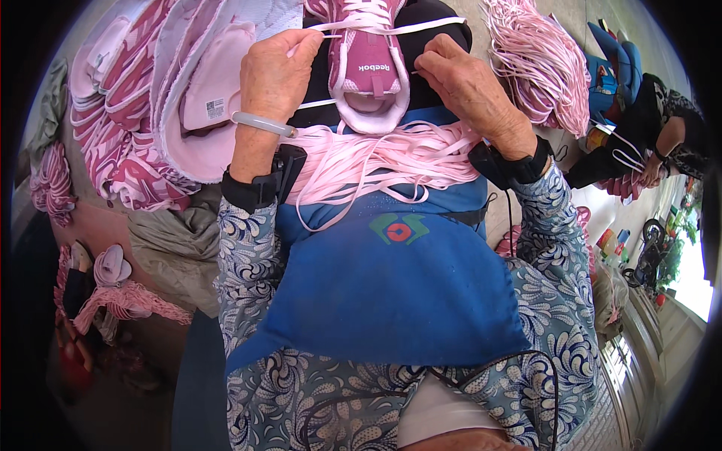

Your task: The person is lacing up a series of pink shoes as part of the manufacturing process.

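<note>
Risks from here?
1. Tangling: loose pale pink laces are heaped on the lap right by the heel of the pink shoe, so the white lace could snag in them.
2. Shifting: the left hand and right hand flank the shoe, and neither seems to steady its body; a pull might twist it.
3. Spilling: one strand droops onto the blue apron; the heap could slide.

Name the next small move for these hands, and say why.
Probably guide the thin white tip in the left hand in toward the pink shoe: it points that way, and the white lace lies across the shoe with no bow showing.
</note>
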`<state>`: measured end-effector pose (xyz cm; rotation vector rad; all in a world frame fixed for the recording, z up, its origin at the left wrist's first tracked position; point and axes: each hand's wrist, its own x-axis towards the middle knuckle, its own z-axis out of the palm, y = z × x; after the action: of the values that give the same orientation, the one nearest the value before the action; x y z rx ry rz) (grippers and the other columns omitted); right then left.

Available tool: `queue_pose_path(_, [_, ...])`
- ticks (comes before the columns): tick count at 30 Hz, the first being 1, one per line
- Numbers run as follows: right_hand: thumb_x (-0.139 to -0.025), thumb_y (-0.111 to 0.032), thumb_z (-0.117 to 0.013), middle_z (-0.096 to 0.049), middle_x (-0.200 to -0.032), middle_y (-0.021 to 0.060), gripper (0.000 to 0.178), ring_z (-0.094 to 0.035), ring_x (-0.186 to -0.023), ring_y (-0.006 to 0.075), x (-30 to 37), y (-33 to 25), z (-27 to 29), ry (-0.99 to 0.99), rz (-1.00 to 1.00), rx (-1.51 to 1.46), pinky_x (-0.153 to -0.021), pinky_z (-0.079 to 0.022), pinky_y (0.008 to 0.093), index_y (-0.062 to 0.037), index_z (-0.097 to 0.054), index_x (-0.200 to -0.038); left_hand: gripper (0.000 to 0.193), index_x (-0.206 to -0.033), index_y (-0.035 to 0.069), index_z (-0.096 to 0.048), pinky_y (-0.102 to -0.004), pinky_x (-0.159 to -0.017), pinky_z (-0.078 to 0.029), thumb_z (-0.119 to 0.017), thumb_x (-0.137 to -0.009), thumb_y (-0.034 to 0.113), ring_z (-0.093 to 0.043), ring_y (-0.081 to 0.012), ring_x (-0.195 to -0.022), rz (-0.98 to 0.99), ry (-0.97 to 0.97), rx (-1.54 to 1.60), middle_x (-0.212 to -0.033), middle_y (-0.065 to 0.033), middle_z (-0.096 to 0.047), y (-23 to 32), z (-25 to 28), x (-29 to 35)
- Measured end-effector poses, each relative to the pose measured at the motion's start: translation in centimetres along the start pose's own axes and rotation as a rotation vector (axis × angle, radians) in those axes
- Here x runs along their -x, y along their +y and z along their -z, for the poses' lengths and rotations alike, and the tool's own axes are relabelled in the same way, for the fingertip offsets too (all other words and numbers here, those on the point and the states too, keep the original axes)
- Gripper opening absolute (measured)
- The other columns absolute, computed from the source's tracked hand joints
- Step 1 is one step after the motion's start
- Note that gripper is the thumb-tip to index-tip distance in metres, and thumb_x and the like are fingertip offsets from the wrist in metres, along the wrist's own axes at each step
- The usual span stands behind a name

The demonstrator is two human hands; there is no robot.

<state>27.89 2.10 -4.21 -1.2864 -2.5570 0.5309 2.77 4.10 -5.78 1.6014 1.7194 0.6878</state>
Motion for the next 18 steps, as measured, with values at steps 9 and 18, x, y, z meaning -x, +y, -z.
queue_pose_path(9, [-0.082, -0.007, -0.055, -0.048, -0.089, 0.0128, 0.007, -0.057, -0.076, 0.0322, -0.2, -0.7, 0.5, -0.108, -0.043, 0.057, -0.064, -0.049, 0.0388, -0.0024, -0.053, -0.087, 0.028, -0.093, 0.008, -0.069, -0.0311, -0.068, -0.047, -0.060, -0.084, 0.033, -0.064, -0.0204, -0.074, -0.027, -0.040, -0.117, -0.078, -0.0106, -0.068, 0.4, 0.0, -1.0])
queue_pose_path(18, [-0.085, -0.013, -0.058, -0.057, -0.081, 0.0134, 0.013, -0.059, -0.072, 0.0289, -4.2, 0.4, -0.4, 0.170, -0.141, -0.221, -0.066, -0.048, 0.0353, -0.0023, -0.061, -0.092, 0.025, -0.098, 0.006, -0.066, -0.0169, -0.044, -0.046, -0.062, -0.086, 0.028, -0.061, -0.0082, -0.056, 0.115, -0.113, 0.299, -0.070, -0.0065, -0.064, 1.4, -1.2, -0.8])
